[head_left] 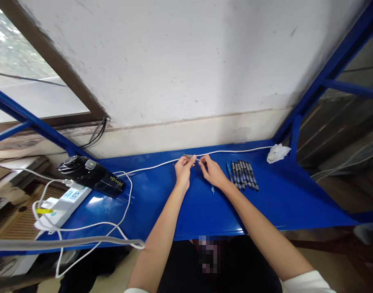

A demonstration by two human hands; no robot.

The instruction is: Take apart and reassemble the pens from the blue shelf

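Left hand [183,170] with fingers curled in, thumb and fingertips pinching a slim pen [190,156], which lies slantwise between the two hands, its right end lower. Right hand [213,173] just beside it, fingers bent and closed on the pen's right end; exact finger contact too small to make out. Both hands are above the far half of a glossy blue tabletop [201,217], near a white cable [150,167] running along the back. Partly hidden by the right hand, a light-blue piece [212,189] on the tabletop. Right of that hand, a row of pens [244,175], side by side, mostly dark and grey, tilted slightly; a brighter blue pen [229,171] at the row's left end. Crumpled white tissue [278,153] at the far right corner, by the blue frame [295,134]. Left side, well apart from the hands: black bottle [96,178] on its side, lettered in yellow, and just beside it a white power strip [60,209] with cords looped about it.
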